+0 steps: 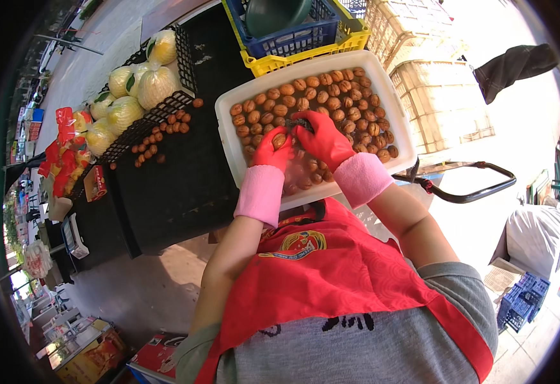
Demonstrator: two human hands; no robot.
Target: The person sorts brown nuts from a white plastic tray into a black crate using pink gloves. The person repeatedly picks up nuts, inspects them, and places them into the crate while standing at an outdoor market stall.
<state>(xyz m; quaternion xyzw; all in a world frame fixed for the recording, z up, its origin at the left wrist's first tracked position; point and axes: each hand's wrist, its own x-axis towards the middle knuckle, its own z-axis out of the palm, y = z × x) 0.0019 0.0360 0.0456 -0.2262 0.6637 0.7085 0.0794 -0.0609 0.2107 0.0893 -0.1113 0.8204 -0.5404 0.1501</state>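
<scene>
A white plastic tub (389,81) of cloudy brown water lies before me, with many in-shell walnuts (302,103) floating in it. Both my hands wear red rubber gloves with pink fabric cuffs. My left hand (272,150) grips a single walnut (279,140) over the near half of the tub. Close beside it, my right hand (322,137) holds a dark, rough scouring pad (304,124). The pad is near the held walnut; whether they touch is hard to tell. My right fingertips are partly hidden behind the pad.
Left on the black-covered table (174,187) are loose walnuts (152,139) and a black crate (164,103) of net-wrapped pomelos (157,86). A blue crate (304,42) inside a yellow crate (356,41) stands behind the tub. Pale crates (433,101) and a black handle (476,196) are at right.
</scene>
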